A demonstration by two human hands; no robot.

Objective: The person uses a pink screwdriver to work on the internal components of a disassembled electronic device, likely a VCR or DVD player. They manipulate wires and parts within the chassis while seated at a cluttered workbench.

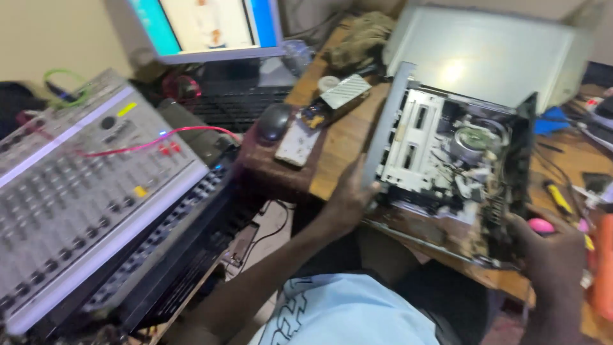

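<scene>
Fingers of the left hand (350, 199) wrap the near-left corner of the opened video deck (447, 166), clamped on its grey side panel; the right hand (550, 250) grips the near-right corner, fingers closed round the dark frame. Between them the deck tilts up at the front edge of the wooden desk (338, 147), its drum and boards exposed. It looks heavy, rigid and sharp-edged, fragile inside, so the metal frame is the safe hold, not the mechanism.

Both hands grip an opened video deck (447, 166) above the wooden surface (341, 144), left hand (348, 201) on its near-left corner, right hand (552, 255) on its near-right edge.
</scene>
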